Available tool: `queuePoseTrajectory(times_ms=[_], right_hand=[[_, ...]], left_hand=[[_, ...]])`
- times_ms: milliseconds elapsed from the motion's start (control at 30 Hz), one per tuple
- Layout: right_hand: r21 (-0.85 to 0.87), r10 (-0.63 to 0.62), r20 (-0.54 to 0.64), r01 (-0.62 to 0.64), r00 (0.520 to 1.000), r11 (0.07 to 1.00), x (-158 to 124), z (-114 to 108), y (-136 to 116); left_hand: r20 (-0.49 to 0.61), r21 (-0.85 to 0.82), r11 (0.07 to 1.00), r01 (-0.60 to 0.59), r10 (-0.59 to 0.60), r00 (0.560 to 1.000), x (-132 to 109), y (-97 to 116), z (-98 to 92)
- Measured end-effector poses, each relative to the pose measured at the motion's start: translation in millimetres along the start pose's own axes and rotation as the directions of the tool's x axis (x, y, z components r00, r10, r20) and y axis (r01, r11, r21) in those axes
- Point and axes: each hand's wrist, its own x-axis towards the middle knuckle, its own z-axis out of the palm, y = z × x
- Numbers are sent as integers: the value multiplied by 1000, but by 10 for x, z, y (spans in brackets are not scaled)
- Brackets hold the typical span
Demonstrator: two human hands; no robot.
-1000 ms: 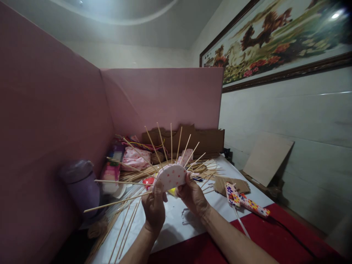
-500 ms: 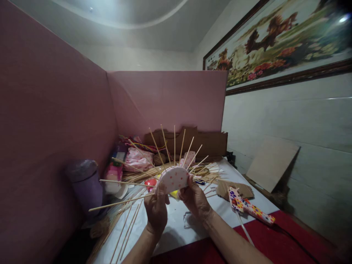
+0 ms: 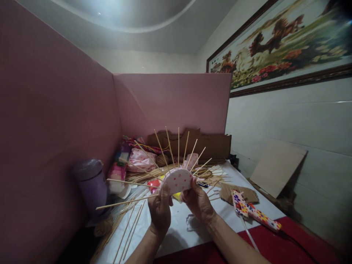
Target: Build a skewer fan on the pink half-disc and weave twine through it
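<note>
Between both hands, above the table, is a half-round piece (image 3: pixel 177 181) covered in pale pink cloth with reddish dots. Several thin wooden sticks (image 3: pixel 178 146) fan out from its curved edge. My left hand (image 3: pixel 160 211) is closed on its left end, thumb on the front face, close to the lowest stick (image 3: pixel 126 202). At the right end, my right hand (image 3: pixel 199 201) pinches the piece between thumb and fingers. The fingertips behind the piece are partly hidden.
A flower-patterned glue gun (image 3: pixel 255 212) lies at the right by torn cardboard (image 3: pixel 227 192). Loose sticks (image 3: pixel 132 231) lie at the left and more across the back. A purple lidded bin (image 3: pixel 90 187) stands at the left. Dotted cloth (image 3: pixel 141 160) is heaped behind.
The whole view has shifted slightly, so everything sits a little further right and lower. Both hands keep their hold on the dotted piece, with no clear change in grip.
</note>
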Motion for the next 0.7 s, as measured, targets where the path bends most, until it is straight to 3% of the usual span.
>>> queuePoseTrajectory(times_ms=[700], right_hand=[[-33, -2, 21, 3, 1000, 999, 6, -28, 5]], left_hand=[[20, -24, 1000, 10, -9, 1000, -7, -8, 6]])
